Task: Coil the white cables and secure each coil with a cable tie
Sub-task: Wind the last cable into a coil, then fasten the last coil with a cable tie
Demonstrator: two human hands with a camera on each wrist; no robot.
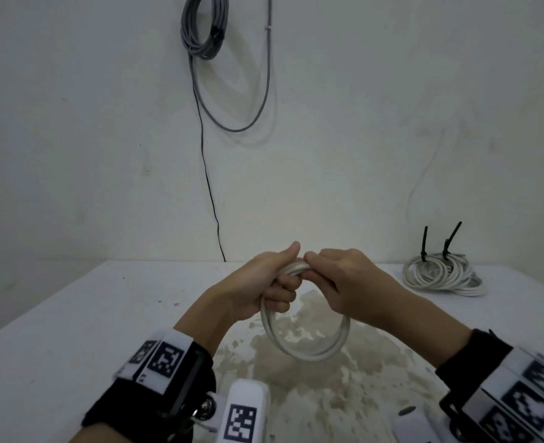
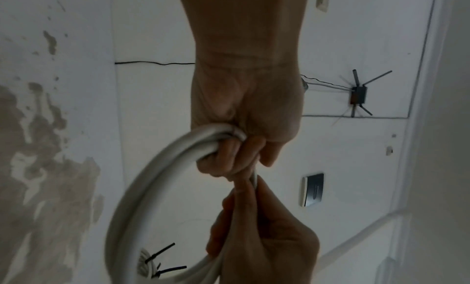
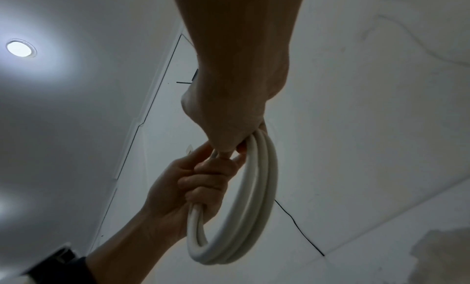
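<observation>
Fingers (image 1: 280, 290) of the left hand (image 1: 257, 289) curl round the top of a white coil (image 1: 309, 348), thumb raised along its far side, while the right hand (image 1: 344, 279) pinches the same bundle just beside it, knuckles of the two hands touching. Held above the bench (image 1: 72, 314), the coil hangs from both grips as a loop of several turns, its lower arc over a patch of worn, brownish surface (image 1: 312, 394) near the front edge. Seen from the left wrist, the left hand (image 2: 244, 127) closes over the strands where they bunch, and the right hand (image 2: 264, 248) below grips the coil (image 2: 142, 187) with a single strand running up between its fingertips. From the right wrist, the right hand (image 3: 234, 115) closes on the top of the coil (image 3: 257, 198) and the left hand (image 3: 193, 187) wraps its fingers round the opposite side of the loop.

Far right on the bench lie finished coils (image 1: 440, 276), bound with two black ties (image 1: 446, 241) whose tails stand upright. On the white wall behind, a grey cable bundle (image 1: 203, 30) hangs at the top, one long loop sagging below it, and a thin black wire (image 1: 206, 174) drops to the bench's far edge. Both wrists wear black straps bearing square black-and-white markers (image 1: 165, 359)
</observation>
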